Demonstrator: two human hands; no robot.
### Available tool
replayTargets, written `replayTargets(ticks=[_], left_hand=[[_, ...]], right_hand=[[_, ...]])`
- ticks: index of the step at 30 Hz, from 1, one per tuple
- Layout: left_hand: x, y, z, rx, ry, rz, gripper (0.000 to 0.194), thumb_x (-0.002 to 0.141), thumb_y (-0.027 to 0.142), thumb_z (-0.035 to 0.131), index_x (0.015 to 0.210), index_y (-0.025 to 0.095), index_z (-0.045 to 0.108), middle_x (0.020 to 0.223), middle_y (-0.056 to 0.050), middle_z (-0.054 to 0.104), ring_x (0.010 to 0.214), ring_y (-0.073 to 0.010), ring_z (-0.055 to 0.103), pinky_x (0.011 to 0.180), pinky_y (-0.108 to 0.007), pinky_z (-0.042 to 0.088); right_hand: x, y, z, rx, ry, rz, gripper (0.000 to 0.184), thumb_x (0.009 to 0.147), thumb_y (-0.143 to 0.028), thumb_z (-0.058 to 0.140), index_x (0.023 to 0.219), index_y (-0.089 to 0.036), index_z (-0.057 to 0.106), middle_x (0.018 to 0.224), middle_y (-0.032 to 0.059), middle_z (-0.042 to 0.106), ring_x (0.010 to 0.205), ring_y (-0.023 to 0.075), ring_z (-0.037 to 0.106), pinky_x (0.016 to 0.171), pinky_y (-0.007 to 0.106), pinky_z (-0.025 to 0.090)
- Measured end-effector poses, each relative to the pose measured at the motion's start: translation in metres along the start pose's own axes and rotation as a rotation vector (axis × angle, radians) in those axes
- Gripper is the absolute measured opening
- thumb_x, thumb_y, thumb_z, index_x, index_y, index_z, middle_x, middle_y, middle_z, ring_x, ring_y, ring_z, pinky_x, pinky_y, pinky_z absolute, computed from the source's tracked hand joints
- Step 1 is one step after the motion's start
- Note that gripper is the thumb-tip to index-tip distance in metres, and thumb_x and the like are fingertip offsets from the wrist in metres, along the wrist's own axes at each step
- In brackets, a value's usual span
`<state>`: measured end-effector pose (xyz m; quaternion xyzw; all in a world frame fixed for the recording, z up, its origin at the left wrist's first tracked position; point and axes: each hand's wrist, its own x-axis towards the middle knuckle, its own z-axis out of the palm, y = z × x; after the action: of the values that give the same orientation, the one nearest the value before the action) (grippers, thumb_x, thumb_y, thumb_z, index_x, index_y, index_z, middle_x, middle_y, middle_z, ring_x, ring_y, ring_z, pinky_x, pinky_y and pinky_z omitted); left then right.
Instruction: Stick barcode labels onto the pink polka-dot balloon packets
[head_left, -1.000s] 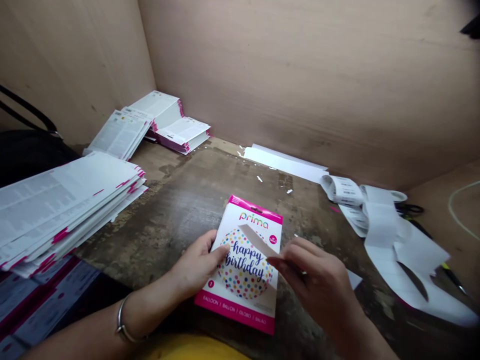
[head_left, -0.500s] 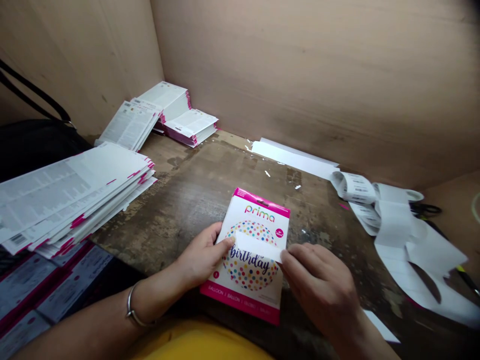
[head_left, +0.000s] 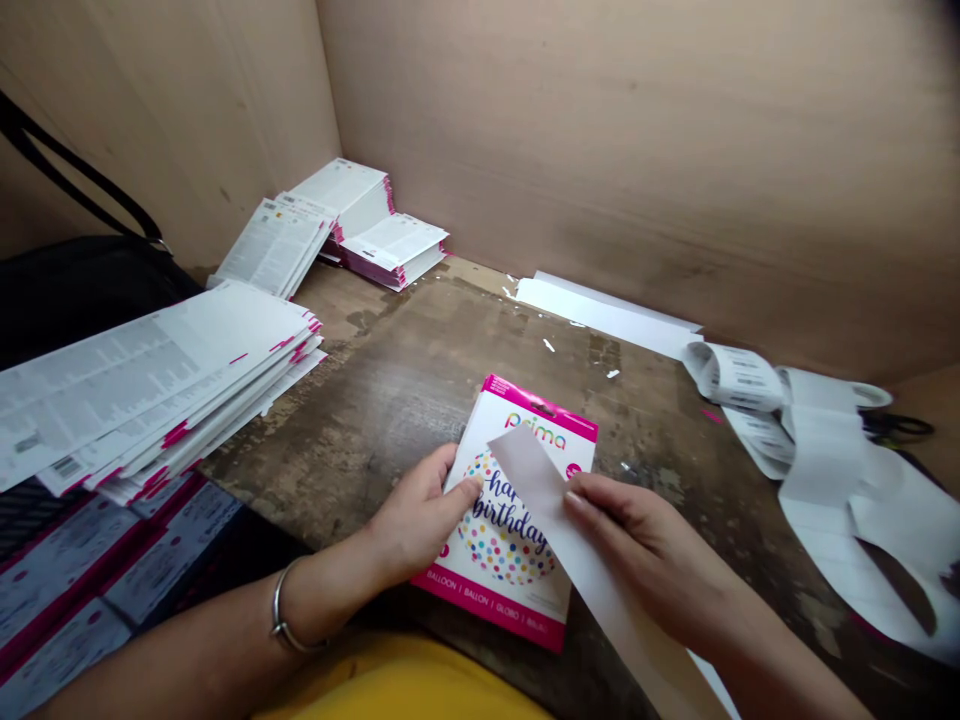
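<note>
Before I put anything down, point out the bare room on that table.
The table's widest bare patch lies between the near printed stack and the balloon packet, running back towards the white strip; paper scraps dot its far end. Crowded: the far-left corner with more stacks, the right with label strips.

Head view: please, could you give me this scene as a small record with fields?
Left hand: grips the left edge of balloon packet
Right hand: pinches paper strip, its end over the packet
Left side: card stack, pink-edged
Right side: curled label strip, black-handled tool
Surface: worn table, white scraps
</note>
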<state>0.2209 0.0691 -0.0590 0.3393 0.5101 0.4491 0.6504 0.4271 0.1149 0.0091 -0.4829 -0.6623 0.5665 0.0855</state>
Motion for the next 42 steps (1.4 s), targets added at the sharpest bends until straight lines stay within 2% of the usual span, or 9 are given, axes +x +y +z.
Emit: replayTargets(ticks=[9,16,20,22,26,31,34,37,42], left_hand=[[-0.003,-0.003,-0.004,0.039,0.062,-0.015,0.047,0.082,0.061,0.042,0.094,0.018,0.056,0.085,-0.005,0.067,0.084,-0.0236,0.062,0.071,-0.032,0.048],[-0.001,0.000,-0.002,-0.123,0.007,-0.060,0.057,0.078,0.067,0.045,0.102,0.015,0.053,0.089,-0.009,0.069,0.082,-0.0259,0.065,0.069,-0.033,0.049],[-0.004,-0.001,-0.003,-0.091,-0.060,-0.028,0.061,0.067,0.056,0.068,0.107,0.014,0.048,0.101,-0.013,0.066,0.086,-0.0271,0.064,0.069,-0.034,0.050],[-0.008,-0.002,-0.004,-0.014,-0.055,-0.049,0.061,0.062,0.042,0.077,0.108,0.014,0.048,0.103,-0.012,0.065,0.091,-0.0277,0.063,0.072,-0.034,0.050],[-0.023,-0.007,-0.002,0.104,-0.075,-0.075,0.051,0.066,0.030,0.074,0.109,0.017,0.050,0.105,-0.010,0.066,0.096,-0.0284,0.062,0.077,-0.037,0.051],[-0.033,-0.016,0.002,0.049,-0.062,-0.034,0.045,0.074,0.026,0.066,0.115,0.021,0.050,0.114,-0.009,0.064,0.104,-0.0268,0.060,0.088,-0.040,0.047],[-0.032,-0.018,0.005,0.033,-0.071,-0.005,0.043,0.076,0.026,0.064,0.117,0.022,0.049,0.115,-0.008,0.063,0.104,-0.0253,0.060,0.088,-0.039,0.047],[-0.032,-0.015,0.009,0.089,-0.049,0.034,0.044,0.077,0.028,0.063,0.118,0.023,0.048,0.116,-0.007,0.063,0.105,-0.0256,0.059,0.087,-0.037,0.047],[-0.031,-0.002,0.010,0.226,-0.012,0.110,0.041,0.080,0.031,0.059,0.118,0.022,0.047,0.112,-0.007,0.064,0.102,-0.0256,0.059,0.087,-0.036,0.046]], right_hand=[[0.018,-0.008,-0.011,-0.572,-0.076,-0.157,0.036,0.091,-0.040,0.039,0.062,-0.020,0.044,0.061,-0.0022,0.047,0.056,0.0121,0.042,0.051,0.024,0.034],[0.023,-0.009,-0.009,-0.613,-0.133,-0.200,0.033,0.092,-0.034,0.040,0.063,-0.020,0.047,0.061,-0.0020,0.052,0.054,0.0113,0.045,0.049,0.023,0.035],[0.023,-0.008,-0.011,-0.488,-0.145,-0.179,0.034,0.092,-0.038,0.040,0.066,-0.019,0.050,0.063,-0.0013,0.054,0.056,0.0118,0.048,0.048,0.022,0.038],[0.018,-0.007,-0.013,-0.398,-0.108,-0.155,0.036,0.092,-0.042,0.040,0.067,-0.019,0.052,0.064,-0.0013,0.055,0.056,0.0120,0.050,0.047,0.021,0.039],[-0.007,0.007,-0.024,-0.384,0.008,-0.147,0.033,0.091,-0.043,0.042,0.071,-0.020,0.055,0.069,0.0000,0.057,0.061,0.0141,0.055,0.054,0.022,0.046],[-0.048,0.047,-0.040,-0.457,0.428,-0.181,0.020,0.087,-0.040,0.050,0.082,-0.025,0.064,0.107,0.0062,0.060,0.092,0.0201,0.060,0.072,0.021,0.051],[-0.054,0.057,-0.024,-0.333,0.250,-0.067,0.023,0.086,-0.041,0.052,0.085,-0.025,0.067,0.120,0.0069,0.057,0.107,0.0254,0.056,0.083,0.029,0.051],[-0.046,0.048,0.009,-0.155,0.017,-0.051,0.030,0.087,-0.043,0.048,0.080,-0.021,0.068,0.105,0.0083,0.064,0.094,0.0251,0.061,0.080,0.034,0.052],[-0.044,0.033,0.035,-0.064,0.060,-0.014,0.030,0.084,-0.045,0.051,0.075,-0.021,0.065,0.080,0.0046,0.066,0.076,0.0208,0.062,0.070,0.028,0.052]])
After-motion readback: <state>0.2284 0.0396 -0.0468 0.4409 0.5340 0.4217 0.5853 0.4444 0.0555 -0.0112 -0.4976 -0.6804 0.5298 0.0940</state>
